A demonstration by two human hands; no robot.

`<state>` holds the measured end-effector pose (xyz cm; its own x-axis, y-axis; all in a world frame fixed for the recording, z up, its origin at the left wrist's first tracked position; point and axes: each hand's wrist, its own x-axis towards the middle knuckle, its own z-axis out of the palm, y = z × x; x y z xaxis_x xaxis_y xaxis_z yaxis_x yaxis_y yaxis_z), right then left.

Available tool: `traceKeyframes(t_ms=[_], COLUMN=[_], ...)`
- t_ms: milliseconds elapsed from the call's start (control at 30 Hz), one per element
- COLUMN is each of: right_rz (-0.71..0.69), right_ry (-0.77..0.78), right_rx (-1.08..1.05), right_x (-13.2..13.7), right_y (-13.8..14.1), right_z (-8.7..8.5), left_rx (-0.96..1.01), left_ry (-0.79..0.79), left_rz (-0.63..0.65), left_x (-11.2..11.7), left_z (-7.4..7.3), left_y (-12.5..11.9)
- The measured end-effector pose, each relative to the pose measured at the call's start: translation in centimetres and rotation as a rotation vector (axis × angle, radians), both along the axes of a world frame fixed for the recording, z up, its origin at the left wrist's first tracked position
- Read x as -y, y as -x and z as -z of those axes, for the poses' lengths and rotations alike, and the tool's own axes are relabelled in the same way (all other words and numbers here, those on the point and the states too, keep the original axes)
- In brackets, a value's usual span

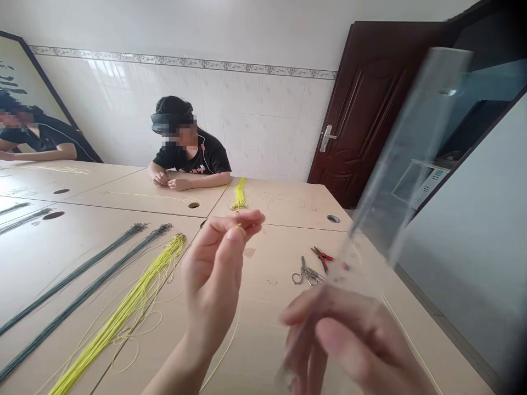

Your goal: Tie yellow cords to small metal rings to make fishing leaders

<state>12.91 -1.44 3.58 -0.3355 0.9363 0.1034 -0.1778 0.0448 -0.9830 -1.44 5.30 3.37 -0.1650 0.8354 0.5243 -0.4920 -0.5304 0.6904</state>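
Note:
My left hand [218, 274], raised over the table, pinches the tip of a thin yellow cord [237, 226] between thumb and fingers. Below that hand a pale yellow strand [224, 351] curves down; whether it is the same cord I cannot tell. My right hand [346, 340], smeared by motion, is closed on a long clear plastic strip [405, 131] that slants up to the right; its exact kind is too blurred to tell. Just beyond the right hand lie small scissors [303, 271] and red-handled pliers [321, 257].
A bundle of yellow cords [135, 296] and dark green cord bundles [94, 296] stretch along the left. Another yellow bundle [240, 193] lies farther back. Across the table [263, 318] sits a person [191, 148], with another person [41, 131] at far left. A cable hole [332, 219] is at right.

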Motion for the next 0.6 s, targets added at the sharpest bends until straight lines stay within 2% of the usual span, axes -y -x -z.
traceKeyframes(t_ms=[67,167,267,333,433,600], right_rz=[0.129,0.304,0.24,0.263,0.356,0.377], right_ry=[-0.194,-0.422,-0.573,-0.598,-0.555,-0.572], right_rx=[-0.139,-0.13,-0.079,-0.102,-0.143,-0.126], right_x=[0.0,-0.8,-1.6,-1.8,-1.5,-1.3], right_y=[-0.2,-0.5,-0.6,-0.5,-0.2,0.0], right_z=[0.1,0.2,0.4,0.4,0.3,0.2], left_rx=[-0.041,-0.112,-0.184,-0.215,-0.261,-0.345], left_ry=[0.009,0.021,0.008,-0.005,-0.022,-0.04], left_rz=[0.063,0.148,0.202,0.235,0.254,0.281], left_x=[0.4,1.3,2.2,2.7,3.0,3.0], left_z=[0.1,0.1,-0.1,-0.1,-0.2,-0.1], left_y=[-0.1,-0.4,-0.7,-0.8,-1.0,-1.2])
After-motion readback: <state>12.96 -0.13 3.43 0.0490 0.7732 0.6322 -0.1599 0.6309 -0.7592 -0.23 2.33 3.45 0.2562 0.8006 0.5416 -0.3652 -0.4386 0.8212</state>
